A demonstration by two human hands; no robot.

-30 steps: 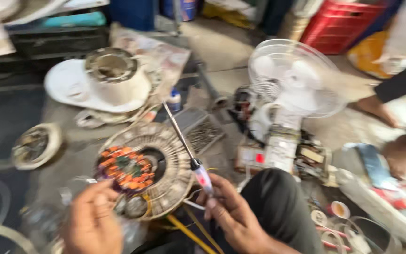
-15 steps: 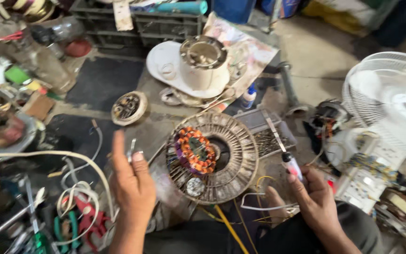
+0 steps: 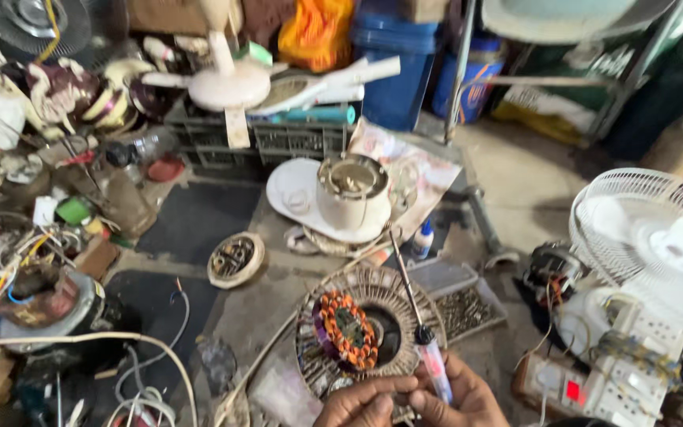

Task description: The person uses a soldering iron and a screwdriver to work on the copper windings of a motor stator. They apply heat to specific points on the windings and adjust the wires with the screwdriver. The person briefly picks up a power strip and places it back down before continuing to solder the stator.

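The right hand (image 3: 468,399) grips a stiff, light screwdriver (image 3: 420,324) by its clear handle, the left hand (image 3: 361,403) pressed beside it, near the heavy, wire-fragile fan motor stator (image 3: 345,330).

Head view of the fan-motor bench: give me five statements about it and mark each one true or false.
1. The right hand holds a screwdriver with a clear handle. True.
2. The screwdriver's shaft lies across the round fan-motor disc with orange windings. True.
3. The left hand is far off to the left, over the tangle of wires. False: it is at the bottom edge beside the right hand, at the disc's near rim.
4. A white table fan with a wire grille stands at the right. True.
5. The white motor housing lies on top of the table fan. False: it sits on a white plate behind the disc, apart from the fan.
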